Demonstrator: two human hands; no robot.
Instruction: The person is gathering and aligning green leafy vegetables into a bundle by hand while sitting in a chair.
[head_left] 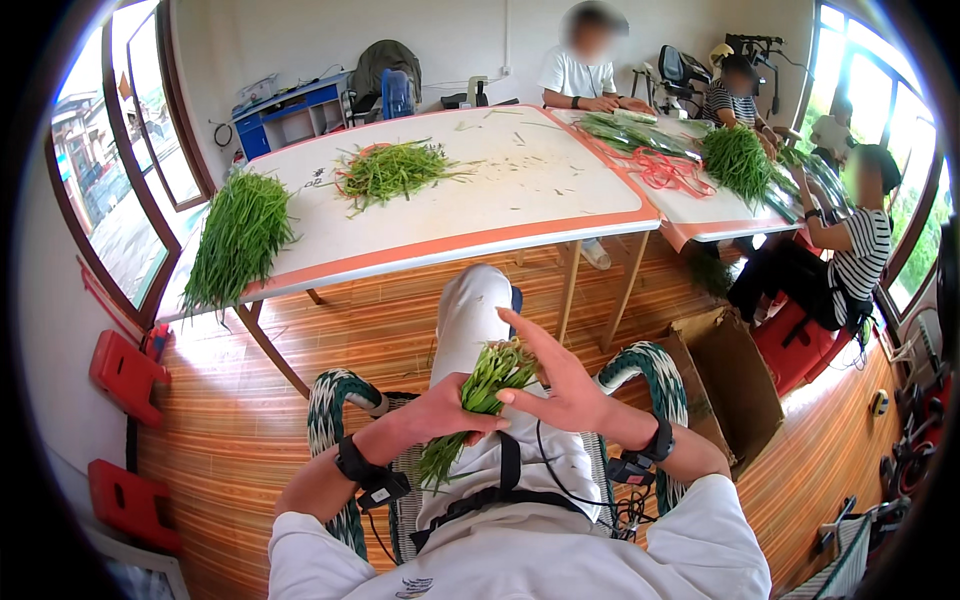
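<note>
My left hand point(447, 407) is closed round a small bunch of chives point(497, 370), or similar thin green stalks, above my lap. The pale cut ends point up and to the right; the leafy ends hang below my fist. Close against the bunch's upper right side is my right hand point(565, 388), with its fingers stretched and the thumb apart. Whether the right palm touches the stalks cannot be made out. On the table in front, a large heap of the same greens point(240, 235) droops over the left edge, and a smaller loose pile point(393, 170) lies further back.
The white table point(480, 205) with orange edging stands ahead, scattered with bits of leaf. Red ties point(665, 172) and more greens point(738, 165) lie on the right-hand table, where several people sit. An opened cardboard box point(735, 390) is on the floor at right; red stools point(130, 375) stand left.
</note>
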